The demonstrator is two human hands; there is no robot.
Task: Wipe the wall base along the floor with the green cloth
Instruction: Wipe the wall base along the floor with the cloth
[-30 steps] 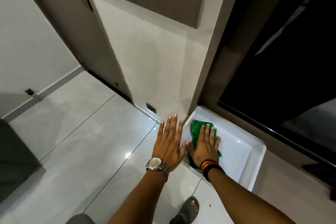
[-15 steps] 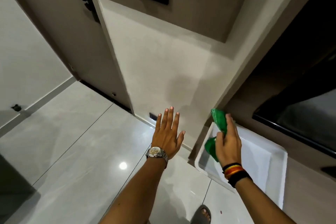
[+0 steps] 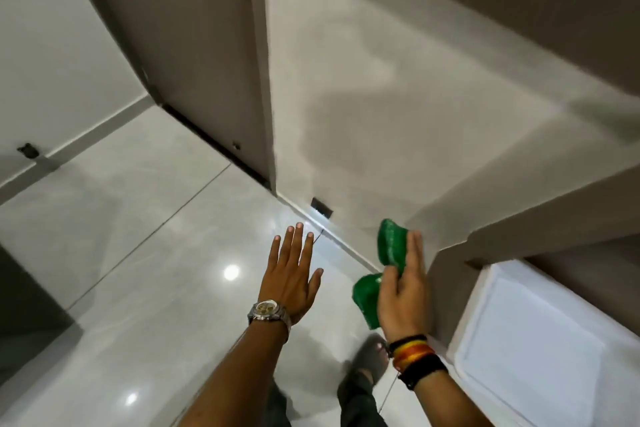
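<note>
1. The green cloth [image 3: 389,265] is in our right hand [image 3: 403,291], bunched up, with one lobe sticking out above the fingers and another below the thumb. We hold it in the air, above the floor [image 3: 138,253], not yet touching any surface.
2. The wall base [image 3: 341,241] is the pale strip where the wall [image 3: 363,97] meets the floor. It lies just ahead of the cloth and a little to its left, and lower. Its long axis runs diagonally, from the door frame [image 3: 263,80] at upper left down toward the corner near the right hand.
3. The right hand is the nearer one to the strip, so we judge the next move is to bring the cloth down and forward onto it, then slide along that diagonal.
4. The right hand is closed around the cloth, fingers pointing up toward the wall, wrist with coloured bands [image 3: 417,355].
5. Our left hand [image 3: 292,276] holds nothing; it is fully open, fingers spread, palm down over the floor, with a watch [image 3: 268,312] on the wrist.
6. A white tray [image 3: 519,340] lies at the right, apart from the cloth.
</note>
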